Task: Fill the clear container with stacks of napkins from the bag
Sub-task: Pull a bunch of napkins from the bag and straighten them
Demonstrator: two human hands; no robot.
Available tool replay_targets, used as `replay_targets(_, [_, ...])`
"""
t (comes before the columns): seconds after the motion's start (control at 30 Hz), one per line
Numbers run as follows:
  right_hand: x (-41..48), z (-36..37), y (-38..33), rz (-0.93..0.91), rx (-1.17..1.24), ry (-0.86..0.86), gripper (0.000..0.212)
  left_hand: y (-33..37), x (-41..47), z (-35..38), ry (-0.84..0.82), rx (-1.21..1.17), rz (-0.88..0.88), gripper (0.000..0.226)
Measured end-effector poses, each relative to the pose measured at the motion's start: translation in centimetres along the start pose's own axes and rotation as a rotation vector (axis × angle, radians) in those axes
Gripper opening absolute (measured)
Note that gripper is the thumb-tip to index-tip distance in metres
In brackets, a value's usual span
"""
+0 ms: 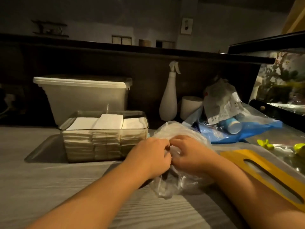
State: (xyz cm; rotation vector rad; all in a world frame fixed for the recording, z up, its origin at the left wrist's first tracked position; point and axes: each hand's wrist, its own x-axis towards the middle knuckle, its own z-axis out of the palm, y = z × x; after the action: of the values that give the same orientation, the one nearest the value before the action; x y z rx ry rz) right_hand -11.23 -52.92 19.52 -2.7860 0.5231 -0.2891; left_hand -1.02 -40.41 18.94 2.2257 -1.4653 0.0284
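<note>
My left hand [151,156] and right hand [189,157] both pinch the crumpled bag [175,131], just right of the clear container [105,130]. Napkins [109,121] fill that container. Grey wood-grain table [33,187] underneath; the room is dim.

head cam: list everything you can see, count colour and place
container: 1, clear, centre-left on the tray
napkins: 3 stacks, white, inside the container
bag: 1, clear plastic, centre, right of the container
tray: 1, grey, under the container
tub: 1, translucent with white lid, behind the container
spray bottle: 1, white, back centre
paper roll: 1, white, right of the spray bottle
blue bag: 1, blue and clear, right
slotted board: 1, yellow, front right
left hand: grips the bag
right hand: grips the bag
</note>
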Motion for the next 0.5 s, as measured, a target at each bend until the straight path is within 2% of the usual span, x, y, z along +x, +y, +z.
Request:
replay_targets(0.1, [-1.0, -0.8, 0.5, 0.065, 0.01, -0.134, 0.058, 0.0, -0.5, 0.1, -0.035, 0.127, -0.001, 0.036])
replay_targets(0.2, [-1.3, -1.0, 0.9, 0.148, 0.002, -0.137, 0.073, 0.2, -0.8, -0.1, -0.037, 0.25, -0.008, 0.046])
replay_targets(0.4, [-1.1, -0.8, 0.9, 0.147, -0.115, 0.004, 0.061, 0.1, -1.6, -0.6, -0.041, 0.307, -0.058, 0.055])
replay_targets(0.5, [-1.1, -0.7, 0.8, 0.175, -0.072, 0.062, 0.044, 0.0, -1.8, -0.4, -0.027, 0.31, -0.091, 0.054])
